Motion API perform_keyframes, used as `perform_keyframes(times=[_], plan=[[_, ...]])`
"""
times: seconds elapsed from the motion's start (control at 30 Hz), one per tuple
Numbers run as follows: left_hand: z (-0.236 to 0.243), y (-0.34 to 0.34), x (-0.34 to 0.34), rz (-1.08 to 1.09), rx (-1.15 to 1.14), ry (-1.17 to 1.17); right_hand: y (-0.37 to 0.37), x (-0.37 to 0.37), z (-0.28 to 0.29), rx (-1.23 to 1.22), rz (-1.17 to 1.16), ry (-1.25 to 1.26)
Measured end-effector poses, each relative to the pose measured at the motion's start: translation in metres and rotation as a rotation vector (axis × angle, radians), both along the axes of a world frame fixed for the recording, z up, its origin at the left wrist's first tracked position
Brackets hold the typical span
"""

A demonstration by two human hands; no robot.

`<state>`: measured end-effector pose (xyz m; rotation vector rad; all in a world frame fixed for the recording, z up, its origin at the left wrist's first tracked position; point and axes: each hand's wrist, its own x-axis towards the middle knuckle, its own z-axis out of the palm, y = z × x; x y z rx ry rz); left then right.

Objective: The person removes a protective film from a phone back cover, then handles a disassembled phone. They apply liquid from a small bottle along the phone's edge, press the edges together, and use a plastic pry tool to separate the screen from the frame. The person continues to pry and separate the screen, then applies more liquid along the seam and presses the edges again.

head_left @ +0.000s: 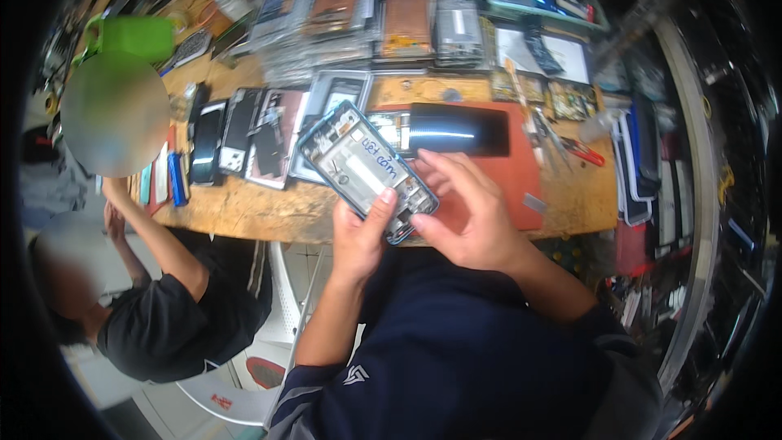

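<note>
Clasped by the left hand, the phone frame apparently touches the half-curled right hand.

The phone frame sits in the left hand. Rightward, 1 screen lies on a mat, a tool beyond.

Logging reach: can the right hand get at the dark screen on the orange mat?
Probably yes: the right hand looks open, and nothing visible blocks its way to the dark screen; the left hand holds the phone frame.
</note>
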<state>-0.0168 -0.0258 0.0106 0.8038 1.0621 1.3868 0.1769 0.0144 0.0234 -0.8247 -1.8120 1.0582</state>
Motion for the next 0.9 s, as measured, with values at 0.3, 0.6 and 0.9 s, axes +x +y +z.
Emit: perform_keyframes(times=[0.3,0.6,0.9], plan=[[0.005,0.013,0.062,-0.404,0.198,0.470,-0.025,0.058,-0.028,-0.601,0.139,0.556],[0.021,0.047,0.058,-0.189,-0.004,0.112,-0.012,0.080,-0.044,-1.071,0.550,1.164],[0.023,0.036,0.050,-0.032,0.039,0.211,-0.002,0.063,-0.041,-1.109,0.260,1.105]])
